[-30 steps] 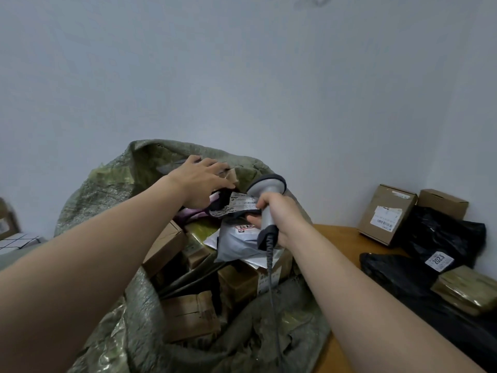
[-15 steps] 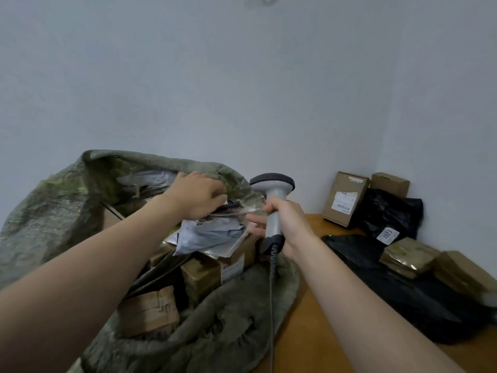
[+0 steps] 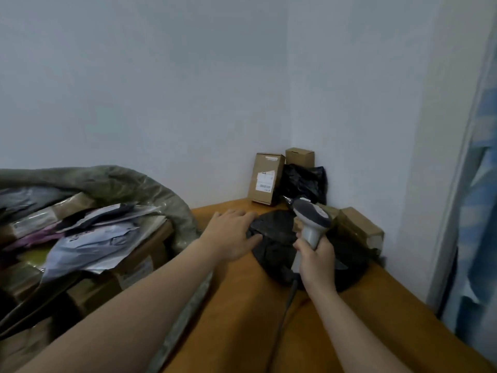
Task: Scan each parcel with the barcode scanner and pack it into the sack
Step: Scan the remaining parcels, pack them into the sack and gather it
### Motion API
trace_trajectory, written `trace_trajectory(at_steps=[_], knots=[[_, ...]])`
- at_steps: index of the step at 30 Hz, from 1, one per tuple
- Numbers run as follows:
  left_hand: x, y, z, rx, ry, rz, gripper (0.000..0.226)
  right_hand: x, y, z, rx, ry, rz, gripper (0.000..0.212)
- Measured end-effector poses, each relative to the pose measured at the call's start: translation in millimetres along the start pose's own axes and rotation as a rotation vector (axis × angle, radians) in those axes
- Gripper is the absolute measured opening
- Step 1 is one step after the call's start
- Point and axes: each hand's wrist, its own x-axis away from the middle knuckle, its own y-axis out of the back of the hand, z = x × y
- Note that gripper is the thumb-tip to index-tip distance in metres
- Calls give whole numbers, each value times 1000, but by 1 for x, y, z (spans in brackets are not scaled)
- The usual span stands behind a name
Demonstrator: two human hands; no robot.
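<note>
My left hand (image 3: pixel 233 232) lies with spread fingers on the left edge of a black plastic parcel (image 3: pixel 277 238) that rests on the wooden table (image 3: pixel 242 305). My right hand (image 3: pixel 316 261) grips the handle of the grey barcode scanner (image 3: pixel 312 219), held upright over the same parcel, its cable trailing toward me. The green woven sack (image 3: pixel 150 192) stands open at the left, filled with cardboard boxes and a grey mailer bag (image 3: pixel 88 246) on top.
In the table's far corner stand a labelled cardboard box (image 3: pixel 266 179), a smaller box (image 3: pixel 300 156) and a black bag (image 3: pixel 305 183). Taped brown parcels (image 3: pixel 357 228) lie by the right wall. A blue curtain (image 3: pixel 481 184) hangs at the right.
My left hand left the parcels in the sack and moved right onto the black parcel on the table. The scanner moved right with my right hand. The view swung right.
</note>
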Motion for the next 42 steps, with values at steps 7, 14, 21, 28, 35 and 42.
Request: trace_trajectory(at_steps=[7,14,21,28,35,42], knots=[[-76,-43,-65,15,-100,132,72,-18,41,-38,-162,-81,-104,23],[-130,-69,-90,169,-185,217,83,-27,39,-46,-284,-109,4,62],[-123,-75,-71,208,-157,238,69,-24,35,-44,-393,-145,70,53],[-56,-73,-28,704,22,-7,71,-13,28,-39,-366,-137,170,49],[-2,-103,-15,636,146,-3,54,3,10,-48,-279,-189,286,48],[-39,-93,-33,404,219,-134,80,0,18,-48,-303,-203,274,42]])
